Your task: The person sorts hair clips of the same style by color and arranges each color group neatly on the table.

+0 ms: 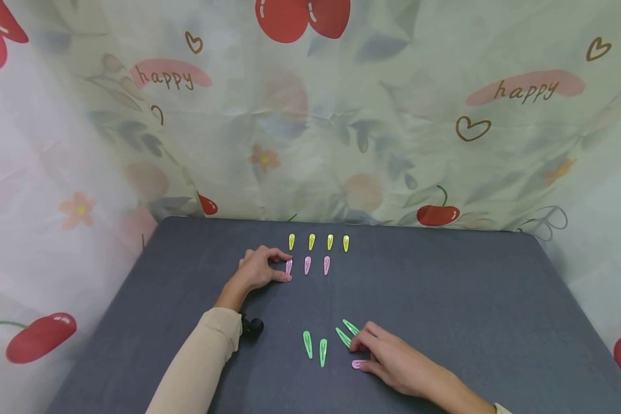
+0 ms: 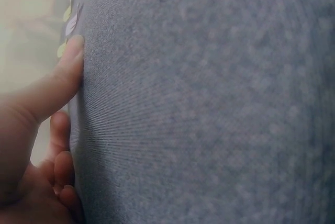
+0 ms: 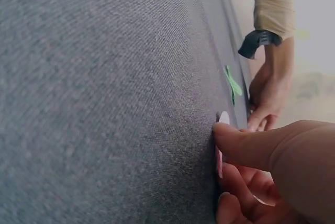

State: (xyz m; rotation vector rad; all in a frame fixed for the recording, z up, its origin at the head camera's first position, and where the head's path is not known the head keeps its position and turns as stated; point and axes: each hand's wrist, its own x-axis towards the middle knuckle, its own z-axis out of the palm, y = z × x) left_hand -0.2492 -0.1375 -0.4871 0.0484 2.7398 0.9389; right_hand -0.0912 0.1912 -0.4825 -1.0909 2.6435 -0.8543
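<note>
Pink clips set out on the near side of the row of yellow clips (image 1: 311,241). The first pink clip (image 1: 288,267), directly in front of that row's left end, was spanned lengthwise by the bent thumb and forefinger of the left hand (image 1: 259,269), with only a clip's length left between the tips. The second pink clip (image 1: 359,364), well in front of the row and slightly past its right end, was pinched by the right hand (image 1: 395,359), its fingers nearly closed. In the left wrist view the clips were blurred, so the firmness of the left hold could not be judged.

The leftmost yellow clip could be nudged out of line by the left forefinger, which lay just beside it. The upper green clips (image 1: 343,337), also well in front of the row, could be swept aside by the right forefinger. Because so little edge was offered by a flat clip, the second could be dropped in lifting.

Each pink clip was seen as a slim, pale teardrop; along the first, a narrow inner slot was shown.
</note>
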